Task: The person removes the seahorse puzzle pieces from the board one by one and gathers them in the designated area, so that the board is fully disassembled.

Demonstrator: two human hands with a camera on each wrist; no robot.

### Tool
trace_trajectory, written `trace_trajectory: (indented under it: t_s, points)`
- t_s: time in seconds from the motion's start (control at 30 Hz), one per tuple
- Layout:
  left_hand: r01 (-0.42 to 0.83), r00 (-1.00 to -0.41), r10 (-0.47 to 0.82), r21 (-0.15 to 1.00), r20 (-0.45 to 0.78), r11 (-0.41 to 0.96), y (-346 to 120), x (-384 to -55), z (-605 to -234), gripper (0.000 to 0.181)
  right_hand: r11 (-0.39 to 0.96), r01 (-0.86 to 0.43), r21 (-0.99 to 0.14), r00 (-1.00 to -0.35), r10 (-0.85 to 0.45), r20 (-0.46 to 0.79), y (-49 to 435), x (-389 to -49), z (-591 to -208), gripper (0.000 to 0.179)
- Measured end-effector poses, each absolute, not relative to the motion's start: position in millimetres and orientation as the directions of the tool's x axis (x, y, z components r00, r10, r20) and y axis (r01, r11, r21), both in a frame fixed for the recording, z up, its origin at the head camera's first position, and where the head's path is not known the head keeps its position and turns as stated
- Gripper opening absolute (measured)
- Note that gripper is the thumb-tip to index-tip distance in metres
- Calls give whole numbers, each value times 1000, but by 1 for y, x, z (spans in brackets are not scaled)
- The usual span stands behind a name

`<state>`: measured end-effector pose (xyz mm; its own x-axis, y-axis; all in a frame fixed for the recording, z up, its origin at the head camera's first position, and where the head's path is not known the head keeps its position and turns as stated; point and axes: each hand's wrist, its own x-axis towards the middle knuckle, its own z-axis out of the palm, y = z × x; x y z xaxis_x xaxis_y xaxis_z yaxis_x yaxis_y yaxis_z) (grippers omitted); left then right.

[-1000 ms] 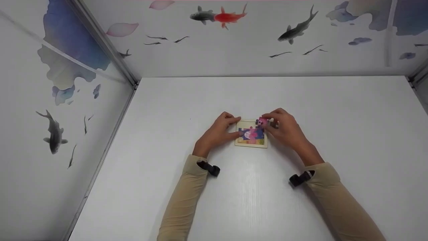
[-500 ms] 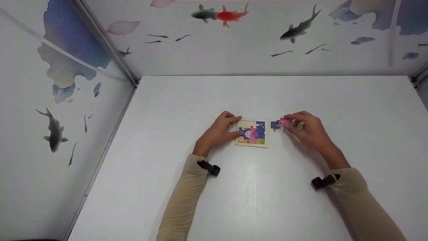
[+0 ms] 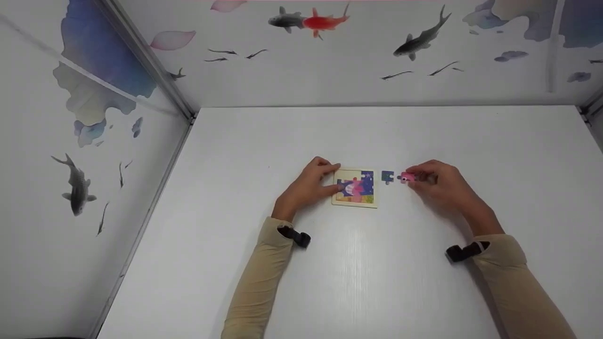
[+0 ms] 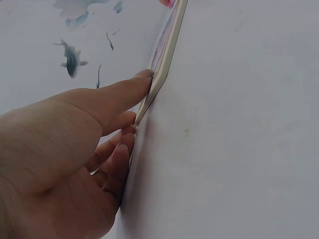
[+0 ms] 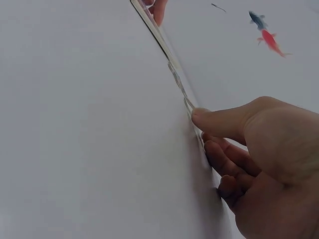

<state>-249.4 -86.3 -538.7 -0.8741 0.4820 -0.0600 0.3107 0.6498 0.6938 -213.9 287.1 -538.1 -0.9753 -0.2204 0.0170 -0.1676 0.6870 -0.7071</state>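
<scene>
A small square puzzle board [image 3: 354,205] lies on the table, with blue, pink and yellow pieces fitted in it and bare wood at its upper left. My left hand [image 3: 312,181] grips its left side, the thumb on the rim and a forefinger at the upper left corner. To the right of the board, my right hand [image 3: 445,186] pinches a pink puzzle piece [image 3: 406,177] with an eye printed on it, low at the tabletop. A dark blue puzzle piece [image 3: 387,177] lies loose between the board and the pink piece. In the right wrist view both loose pieces appear nearly edge-on.
The white table [image 3: 282,136] meets a back wall [image 3: 301,70] printed with fish. A similar wall [image 3: 37,263] rises on the left. Each wrist carries a black camera, such as the left wrist's camera [image 3: 301,239].
My right hand has carried the pink puzzle piece from over the board's upper right corner to the right, past the blue piece, and down. My left hand has stayed on the board.
</scene>
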Motion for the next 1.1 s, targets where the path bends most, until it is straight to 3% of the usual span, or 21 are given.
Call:
trace_trajectory:
  t_s: [1.1]
  points:
    - [318,-866,497,710,-51,629,-87,-251,-542,68,701,-140,-700,-976,-215,-20,281,-214,-542,32]
